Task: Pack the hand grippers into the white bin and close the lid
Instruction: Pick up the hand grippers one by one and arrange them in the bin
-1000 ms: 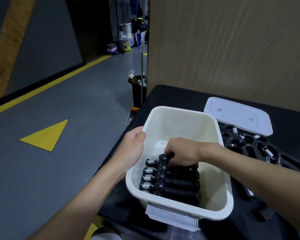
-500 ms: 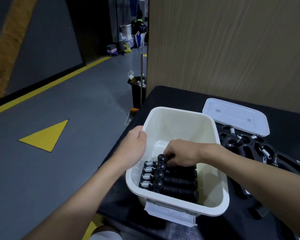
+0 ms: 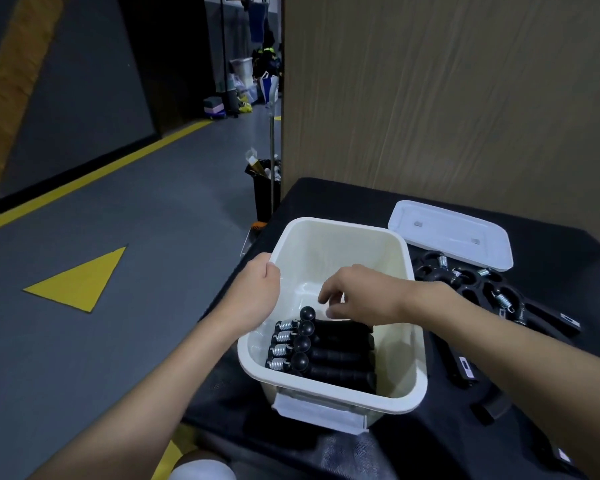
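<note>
Grippers (image 3: 321,351) binned — right hand (image 3: 361,296) empty.

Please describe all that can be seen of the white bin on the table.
The white bin is a deep rectangular tub, apparently plastic, with rounded corners and a rolled rim. It stands upright and open on the black table. A flat white flap hangs on its near wall. Hand grippers lie in a row inside. The left hand grips its left rim; the right hand hovers empty over it.
</note>
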Demonstrator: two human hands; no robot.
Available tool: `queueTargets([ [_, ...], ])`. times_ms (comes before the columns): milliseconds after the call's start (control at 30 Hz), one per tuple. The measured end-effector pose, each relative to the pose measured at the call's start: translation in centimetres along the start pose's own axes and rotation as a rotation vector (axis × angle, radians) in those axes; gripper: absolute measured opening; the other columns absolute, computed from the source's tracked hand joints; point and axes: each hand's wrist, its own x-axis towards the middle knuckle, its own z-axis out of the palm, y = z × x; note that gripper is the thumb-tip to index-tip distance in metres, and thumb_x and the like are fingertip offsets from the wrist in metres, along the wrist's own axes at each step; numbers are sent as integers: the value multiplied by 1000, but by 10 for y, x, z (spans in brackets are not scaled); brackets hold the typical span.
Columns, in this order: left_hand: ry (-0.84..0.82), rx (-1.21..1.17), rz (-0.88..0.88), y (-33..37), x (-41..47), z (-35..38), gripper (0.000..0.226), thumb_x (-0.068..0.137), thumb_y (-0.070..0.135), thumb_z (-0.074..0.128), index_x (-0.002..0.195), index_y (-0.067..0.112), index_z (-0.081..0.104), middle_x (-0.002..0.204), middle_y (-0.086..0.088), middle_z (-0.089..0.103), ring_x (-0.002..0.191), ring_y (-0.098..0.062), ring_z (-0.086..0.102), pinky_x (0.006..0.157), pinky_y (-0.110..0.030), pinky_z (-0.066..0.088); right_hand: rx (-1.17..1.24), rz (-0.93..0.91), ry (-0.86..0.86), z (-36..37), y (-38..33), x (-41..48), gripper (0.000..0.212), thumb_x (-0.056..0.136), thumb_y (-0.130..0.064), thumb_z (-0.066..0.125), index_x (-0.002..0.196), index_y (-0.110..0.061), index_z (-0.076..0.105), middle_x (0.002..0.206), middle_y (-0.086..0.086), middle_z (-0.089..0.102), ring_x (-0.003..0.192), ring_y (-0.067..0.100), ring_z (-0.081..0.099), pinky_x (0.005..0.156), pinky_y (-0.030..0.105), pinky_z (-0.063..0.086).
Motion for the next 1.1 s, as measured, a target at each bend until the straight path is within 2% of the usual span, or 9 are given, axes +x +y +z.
queueTargets([
  [200,25,78,-2,0,0,-1,29,99,15,29,72,16,36,67,1,37,60,-15,34,56,-32,31,267,36,365,-42,17,-47,12,94,-17,59,94,-18,72,81,-7,74,70,1,62,67,18,48],
  [267,31,94,-10,-1,1,0,28,99,14,29,72,15,35,67,2,37,61,-16,34,56,-32,30,341,130,542,-44,36,-54,15,94,-17,57,88,-17,71,74,-5,72,60,4,56,60,21,46],
  [400,21,106,-9,3,-2,0,27,100,12,27,78,11,43,71,-6,43,65,-17,39,58,-32,32,494,498,839,-29,83,-54,17,91,-12,52,89,-12,69,78,6,69,71,20,60,67,29,47],
  [533,12,67,22,8,-6,0,36,99,8,26,112,20,58,97,-12,64,80,-24,55,65,-25,40,438,731,683,4,128,-47,14,85,-14,58,81,-5,68,82,14,69,87,33,64,77,34,50],
  [667,20,53,19,9,-7,1,41,100,9,26,119,27,58,105,-7,67,97,-26,60,70,-17,41,441,774,626,22,140,-31,20,83,-23,64,86,-3,66,86,14,69,91,32,63,77,34,48],
  [800,32,51,17,9,-9,1,41,102,11,26,124,28,55,107,3,66,93,-13,58,69,-11,39,412,831,537,34,141,-15,31,81,-30,72,93,-7,55,96,14,66,97,33,62,71,31,41],
  [900,47,43,4,9,-9,2,41,102,11,26,127,27,54,106,4,66,89,-11,57,70,-11,39,481,886,595,40,143,-10,55,78,-24,78,118,-3,48,110,17,62,107,36,59,75,33,42],
  [967,53,45,-14,8,-7,2,40,102,12,27,128,27,53,103,7,65,84,-9,56,68,-12,40,600,952,643,40,145,-8,61,76,-20,80,120,-1,44,111,18,59,106,38,59,80,37,47],
  [1100,47,46,-33,5,-6,2,40,102,14,26,129,28,53,101,7,66,92,-20,62,68,-18,43,757,1036,698,36,151,-14,29,75,-11,76,96,1,60,91,14,65,78,30,60,69,32,50],
])
